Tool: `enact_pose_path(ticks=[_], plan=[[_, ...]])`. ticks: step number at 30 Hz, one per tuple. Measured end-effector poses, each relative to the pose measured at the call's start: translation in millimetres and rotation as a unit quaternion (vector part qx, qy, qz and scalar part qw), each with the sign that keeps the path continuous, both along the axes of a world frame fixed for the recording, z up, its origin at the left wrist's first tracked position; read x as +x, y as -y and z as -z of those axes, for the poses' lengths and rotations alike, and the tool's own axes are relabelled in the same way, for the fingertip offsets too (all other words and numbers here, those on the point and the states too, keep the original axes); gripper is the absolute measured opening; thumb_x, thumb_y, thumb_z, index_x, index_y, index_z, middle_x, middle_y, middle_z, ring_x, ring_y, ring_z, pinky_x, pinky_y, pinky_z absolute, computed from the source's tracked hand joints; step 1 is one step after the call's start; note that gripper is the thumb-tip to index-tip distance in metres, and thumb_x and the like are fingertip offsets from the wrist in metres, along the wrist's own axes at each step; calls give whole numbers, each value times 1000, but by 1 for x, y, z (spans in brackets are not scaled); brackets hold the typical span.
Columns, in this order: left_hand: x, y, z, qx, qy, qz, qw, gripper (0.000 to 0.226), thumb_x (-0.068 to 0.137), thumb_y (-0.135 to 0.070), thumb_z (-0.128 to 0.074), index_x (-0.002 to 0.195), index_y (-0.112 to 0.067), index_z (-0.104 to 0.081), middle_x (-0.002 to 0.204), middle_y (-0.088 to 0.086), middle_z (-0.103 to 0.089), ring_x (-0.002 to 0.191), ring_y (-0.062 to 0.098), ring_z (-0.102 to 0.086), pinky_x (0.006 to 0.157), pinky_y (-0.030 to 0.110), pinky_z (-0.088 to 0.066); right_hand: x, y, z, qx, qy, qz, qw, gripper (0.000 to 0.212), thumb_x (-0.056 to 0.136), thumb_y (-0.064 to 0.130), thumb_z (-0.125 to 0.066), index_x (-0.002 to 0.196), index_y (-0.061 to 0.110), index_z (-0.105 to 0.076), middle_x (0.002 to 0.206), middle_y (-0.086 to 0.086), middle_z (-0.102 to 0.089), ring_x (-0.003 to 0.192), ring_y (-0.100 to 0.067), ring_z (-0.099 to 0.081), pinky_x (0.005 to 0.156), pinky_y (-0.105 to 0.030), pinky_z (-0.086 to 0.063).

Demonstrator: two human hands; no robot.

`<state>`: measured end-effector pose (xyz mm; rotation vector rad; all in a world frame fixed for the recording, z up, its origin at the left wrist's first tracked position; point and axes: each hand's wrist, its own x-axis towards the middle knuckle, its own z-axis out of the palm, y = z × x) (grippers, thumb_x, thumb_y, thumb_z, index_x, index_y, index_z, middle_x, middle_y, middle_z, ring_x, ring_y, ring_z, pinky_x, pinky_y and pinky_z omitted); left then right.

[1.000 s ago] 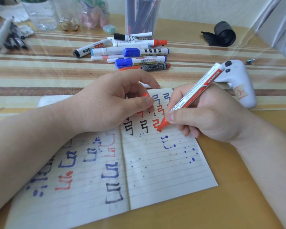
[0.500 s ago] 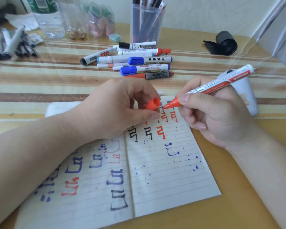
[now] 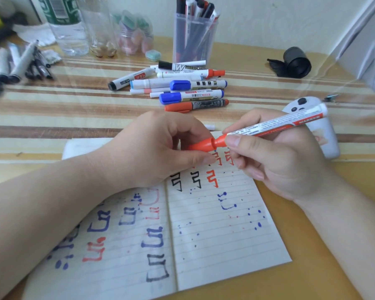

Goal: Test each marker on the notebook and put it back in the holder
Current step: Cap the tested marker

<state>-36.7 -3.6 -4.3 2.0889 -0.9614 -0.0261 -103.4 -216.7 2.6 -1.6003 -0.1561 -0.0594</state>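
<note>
Marker (image 3: pixel 275 124): red-and-white barrel, held just above the far edge of the notebook (image 3: pixel 221 239), tail pointing far right.
Right grip (image 3: pixel 279 163): clamped on the barrel close to the nib end, thumb on the near side.
Left grip (image 3: pixel 152 152): clamped on the orange cap (image 3: pixel 200 146), pinched between thumb and fingers.
Cap fit: its mouth is over the nib, but an orange collar shows between cap and barrel. I judge it not yet pressed home.
Risk, capping: a crooked push could jam or slip and ink the fingers. A loose cap could drop off on the way back.
Risk, page: the left forearm lies across the left page, so wet strokes there could smear.
Risk, return: the holder (image 3: pixel 193 40) stands far behind the loose pile (image 3: pixel 178 87). It is tall and already full, so a careless reach could scatter the pile or tip it.
Count, in hand: one marker, one cap.
Count, loose pile: about nine markers, but overlap hides the exact number.
Count, holder: one, with at least five markers in it.
Count, notebook: one, open at two pages.
Count, far left of desk (image 3: pixel 323 267): several grey markers (image 3: pixel 20 61), too blurred to number.
</note>
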Motion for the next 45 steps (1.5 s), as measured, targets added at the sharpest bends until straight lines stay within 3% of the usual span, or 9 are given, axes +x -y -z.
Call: enact_pose_path(ticks=[5, 9, 13, 17, 22, 26, 33, 41, 45], plan=[[1, -2, 2, -85, -13, 39, 996, 14, 85, -43, -76, 98, -39, -74, 89, -21, -75, 76, 0, -68, 73, 13, -49, -2, -5, 0, 11, -14, -34, 999, 19, 78, 18, -80, 97, 16, -79, 81, -21, -74, 57, -19, -56, 38, -20, -34], [0, 0, -1, -141, -123, 81, 979, 24, 89, -30, -72, 112, -24, -75, 107, -8, -78, 104, 12, -73, 98, 33, -55, -2, -4, -2, 51, -26, -61, 996, 28, 74, 30, -78, 102, 26, -80, 96, -16, -78, 62, -17, -55, 42, -19, -33], [-1, 2, -5, -154, -188, 97, 965, 23, 90, -29, -67, 108, -19, -76, 76, -14, -72, 69, -2, -62, 67, 10, -47, -1, 0, -1, 43, -27, -101, 994, 41, 75, 43, -80, 113, 29, -77, 80, -13, -70, 56, -16, -49, 43, -20, -30], [3, 1, -3, -212, -241, 22, 947, 15, 80, -40, -83, 83, -26, -76, 61, 5, -50, 53, 23, -42, 46, 21, -32, 1, 4, -5, 115, 27, -26, 993, 42, 81, 40, -78, 109, 9, -75, 63, -11, -59, 49, -19, -40, 43, -21, -21], [2, 3, -1, -243, -243, 15, 939, 24, 88, -38, -70, 91, -14, -72, 63, -2, -47, 55, 20, -36, 55, 41, -31, -2, -6, 3, 13, 53, 44, 998, 16, 92, 13, -55, 83, 5, -65, 51, -9, -52, 42, -19, -38, 43, -21, -30], [-4, 7, -8, -248, -255, -31, 934, 34, 98, -40, -59, 81, -13, -71, 50, -12, -37, 44, 11, -26, 48, 22, -26, -6, -15, 3, -12, 74, -7, 997, 15, 98, 16, -58, 84, 14, -58, 52, 6, -43, 44, -13, -31, 46, -20, -28], [-16, 17, -13, -233, -162, -57, 957, 36, 104, -25, -52, 69, -25, -57, 51, -20, -53, 46, -4, -52, 49, 7, -38, -10, -22, 0, 32, 68, -12, 997, 22, 99, 14, -54, 77, 17, -51, 52, 8, -36, 42, -13, -24, 46, -21, -22], [-19, 14, -12, -218, -148, -50, 963, 32, 94, -44, -52, 65, -34, -60, 55, -21, -55, 49, -3, -53, 51, 10, -40, -9, -24, 0, 64, 39, -8, 997, 25, 98, 14, -52, 74, 13, -47, 49, 7, -30, 41, -10, -18, 44, -21, -18], [-15, 7, -13, -240, -238, -23, 941, 39, 96, -45, -56, 75, -14, -64, 52, -8, -37, 43, 12, -30, 48, 22, -30, -8, -23, -3, 68, 26, -16, 997, 23, 97, 15, -57, 75, 15, -52, 50, 5, -31, 42, -11, -19, 44, -20, -19]])
